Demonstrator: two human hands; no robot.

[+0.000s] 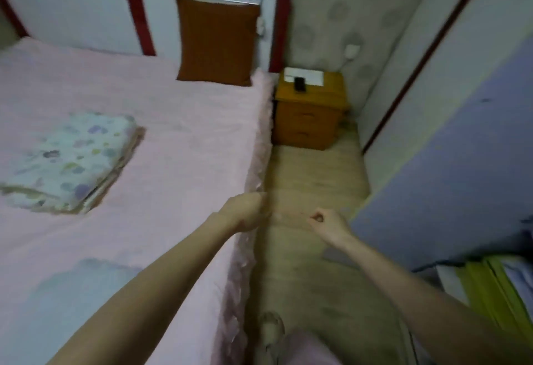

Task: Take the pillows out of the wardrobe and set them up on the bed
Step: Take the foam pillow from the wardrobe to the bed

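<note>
A brown pillow (pixel 216 44) stands upright against the white headboard at the bed's far right corner. The bed (pixel 173 139) has a pink cover. My left hand (pixel 245 211) hovers at the bed's right edge with fingers curled, and nothing shows in it. My right hand (pixel 326 224) is over the floor beside the bed, fingers closed into a loose fist, holding nothing I can see. The wardrobe (pixel 450 139) with a blue-grey door runs along the right. The picture is blurred.
A folded floral blanket (pixel 72 162) lies on the bed's left side. An orange nightstand (pixel 310 110) with a paper and a dark object stands by the headboard. A narrow strip of wood floor (pixel 305 191) runs between bed and wardrobe. Folded yellow-green cloth (pixel 496 292) sits at lower right.
</note>
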